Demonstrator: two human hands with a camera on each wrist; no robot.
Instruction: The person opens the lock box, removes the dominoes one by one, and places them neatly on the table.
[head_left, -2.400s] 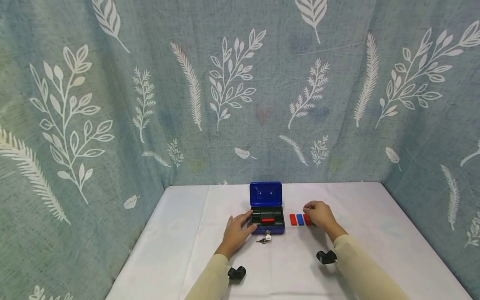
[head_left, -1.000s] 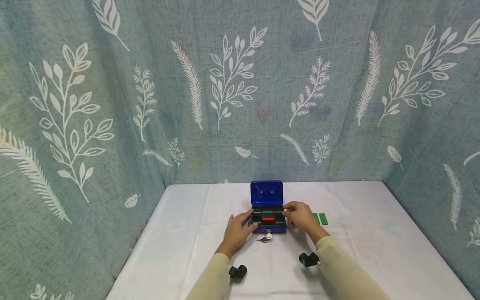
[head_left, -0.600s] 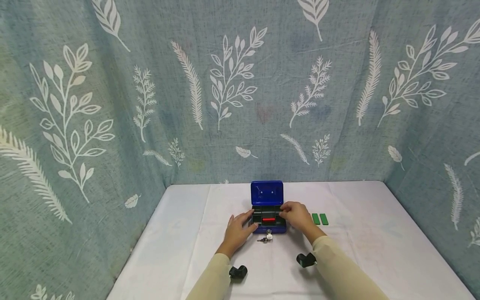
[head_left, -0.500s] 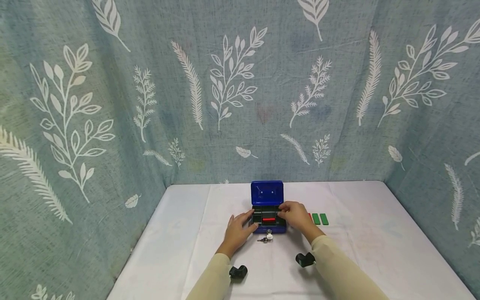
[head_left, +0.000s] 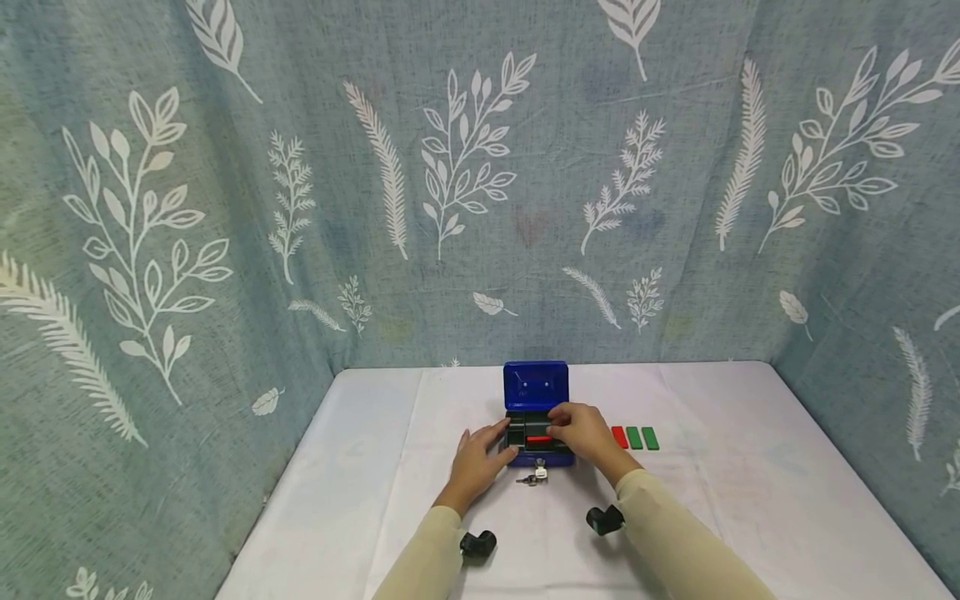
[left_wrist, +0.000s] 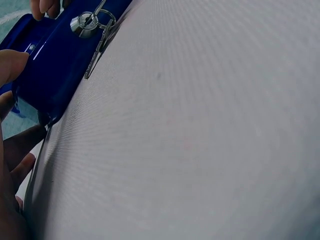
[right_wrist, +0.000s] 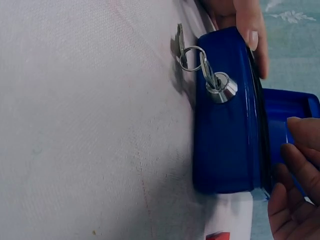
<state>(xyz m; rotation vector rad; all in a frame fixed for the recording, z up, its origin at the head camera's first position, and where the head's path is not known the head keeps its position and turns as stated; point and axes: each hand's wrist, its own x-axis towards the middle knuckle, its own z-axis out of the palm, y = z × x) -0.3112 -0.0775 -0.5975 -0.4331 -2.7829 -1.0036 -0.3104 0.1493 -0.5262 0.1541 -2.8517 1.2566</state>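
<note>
A blue cash box [head_left: 537, 459] stands with its lid [head_left: 536, 386] raised. Its black inner tray [head_left: 517, 438] has several compartments, and a red block [head_left: 537, 438] lies in the front middle one. At the box's left side, my left hand [head_left: 477, 468] rests with relaxed fingers spread and the thumb at the rim. Over the right half of the tray, my right hand [head_left: 588, 433] has thumb and index fingertips close together; whether a block sits between them is hidden. In the right wrist view, its fingers [right_wrist: 300, 165] hang beside the lid. A key ring [right_wrist: 192, 58] hangs from the front lock [right_wrist: 221, 88].
A red block [head_left: 618, 437] and two green blocks [head_left: 634, 437] [head_left: 650, 437] lie in a row right of the box; the right hand covers the row's left part. A white cloth covers the table [head_left: 750, 500]. A leaf-patterned curtain [head_left: 525, 208] stands behind it.
My right hand has moved left from the row of blocks to over the tray, baring the green blocks and a red one. The left hand has stayed at the box.
</note>
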